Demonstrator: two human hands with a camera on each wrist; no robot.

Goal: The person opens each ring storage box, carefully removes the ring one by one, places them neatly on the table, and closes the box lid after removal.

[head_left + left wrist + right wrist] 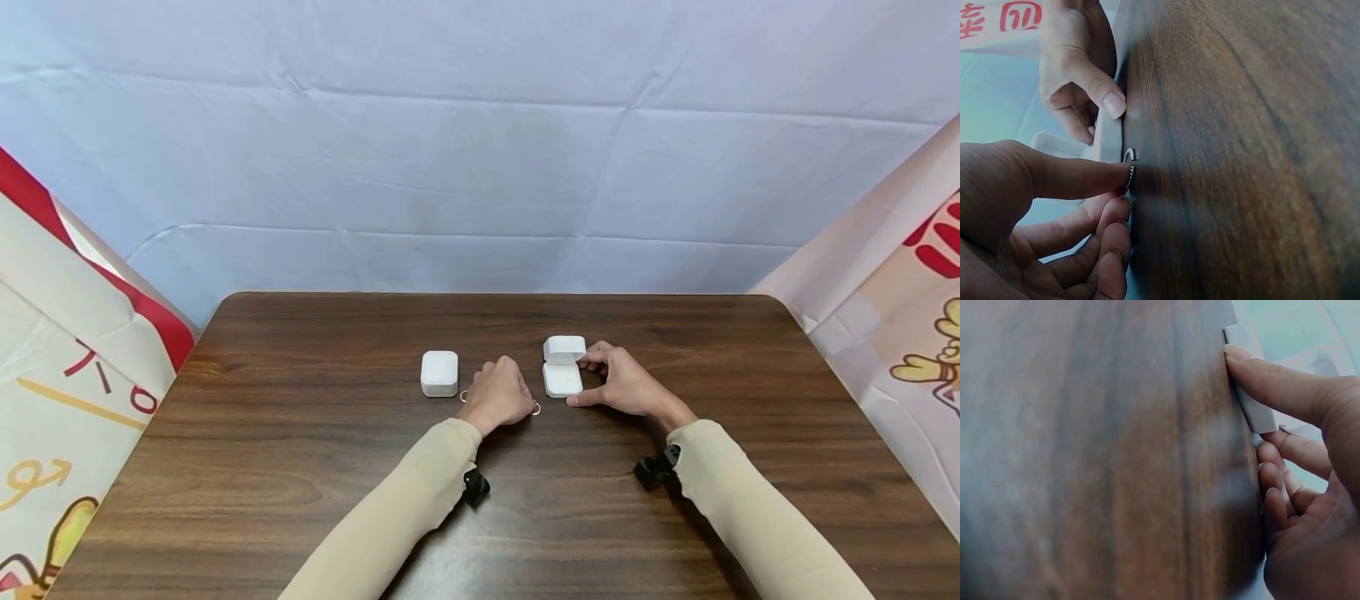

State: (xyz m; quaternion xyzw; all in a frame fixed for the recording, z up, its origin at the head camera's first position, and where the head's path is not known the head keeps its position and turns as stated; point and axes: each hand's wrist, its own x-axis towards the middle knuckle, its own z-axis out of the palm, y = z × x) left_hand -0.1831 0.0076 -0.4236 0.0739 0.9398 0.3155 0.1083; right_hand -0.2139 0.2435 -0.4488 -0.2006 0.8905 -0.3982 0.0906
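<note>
My left hand (498,393) is low over the table, its thumb and forefinger pinching a silver ring (1130,172) set with small stones. The ring's lower edge is at or close to the tabletop. A second ring (463,397) lies on the table by the other side of that hand, partly covered by it. On the right, my right hand (626,383) grips an open white ring box (562,381), thumb at its front edge and fingers at its side. The box stands on the table with its lid raised; in the right wrist view its wall (1257,406) shows beside the thumb.
A closed white ring box (439,372) stands on the table left of my left hand. The brown wooden table (300,467) has its far edge before a pale cloth backdrop (480,167). Printed cloths hang at both sides.
</note>
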